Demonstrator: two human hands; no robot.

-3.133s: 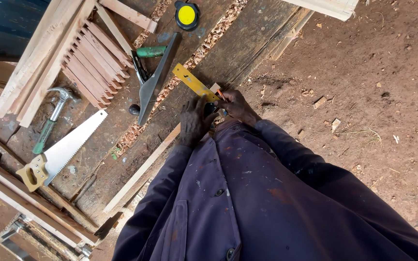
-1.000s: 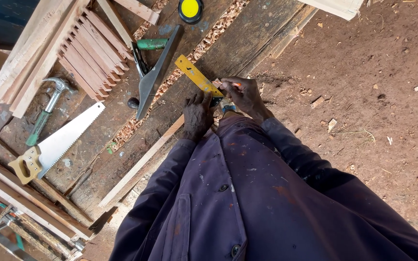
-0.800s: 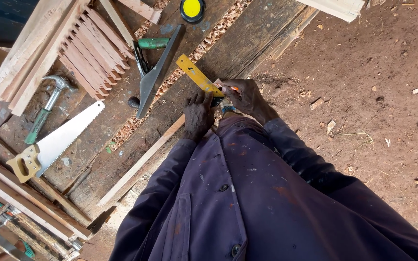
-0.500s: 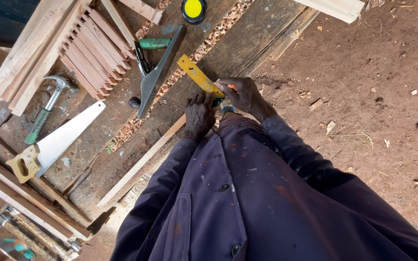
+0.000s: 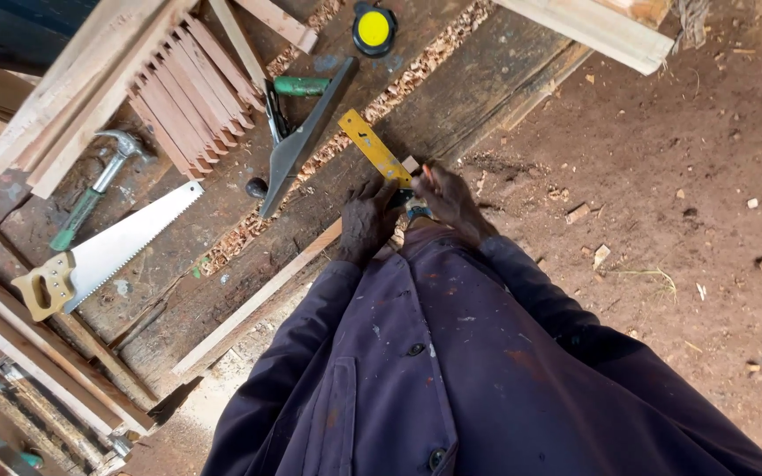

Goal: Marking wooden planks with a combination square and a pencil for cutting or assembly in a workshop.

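At the far left of the desk point(image 5: 451, 97), a hand saw point(image 5: 103, 256) with a wooden handle is laid flat, its blade pointing up and to the right. Just above it, a hammer point(image 5: 99, 187) with a green grip is seen, and above that a stack of thin wooden slats point(image 5: 183, 97) is placed beside longer boards. Toward the middle, a hand plane point(image 5: 297, 137) with a green handle is laid on its side among wood shavings point(image 5: 249, 229). A yellow and black tape measure point(image 5: 374, 28) is found near the top edge of the view.

A long narrow wooden strip point(image 5: 257, 295) is laid across the dark desk, running from lower left to upper right. Near its upper end a yellow square point(image 5: 374, 145) is set across it. The left hand point(image 5: 368, 220) is laid flat on the strip and on the lower part of the square, with the fingers stretched out and pressed down, close together. Just to the right, the right hand point(image 5: 447, 198) is held at the end of the strip, beside the blade of the square. Its fingers are closed around a thin orange pencil point(image 5: 423, 170), of which only a small part is visible. Both arms are covered by dark purple sleeves point(image 5: 522, 300). At the right, bare brown soil point(image 5: 681, 176) with small wood chips is seen.
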